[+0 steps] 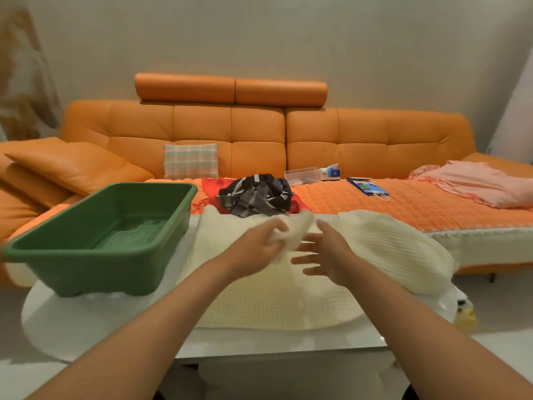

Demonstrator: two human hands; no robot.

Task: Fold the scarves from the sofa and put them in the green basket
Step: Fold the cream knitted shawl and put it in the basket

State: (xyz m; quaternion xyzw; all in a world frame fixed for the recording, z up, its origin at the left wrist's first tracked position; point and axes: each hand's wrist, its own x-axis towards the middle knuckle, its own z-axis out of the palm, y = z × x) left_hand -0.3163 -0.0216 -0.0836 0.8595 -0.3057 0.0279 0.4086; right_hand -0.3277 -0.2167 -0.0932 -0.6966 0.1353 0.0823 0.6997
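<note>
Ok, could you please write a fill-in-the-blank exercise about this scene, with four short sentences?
1. The left hand grips the cream scarf on the white ____.
2. The right hand is ____, holding nothing.
3. The empty basket is ____ in colour.
4. The grey scarf lies on the orange ____.
Missing words: table; open; green; sofa.

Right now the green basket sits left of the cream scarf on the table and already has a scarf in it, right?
No. The head view shows the green basket empty; it does sit left of the cream scarf on the table.
</note>
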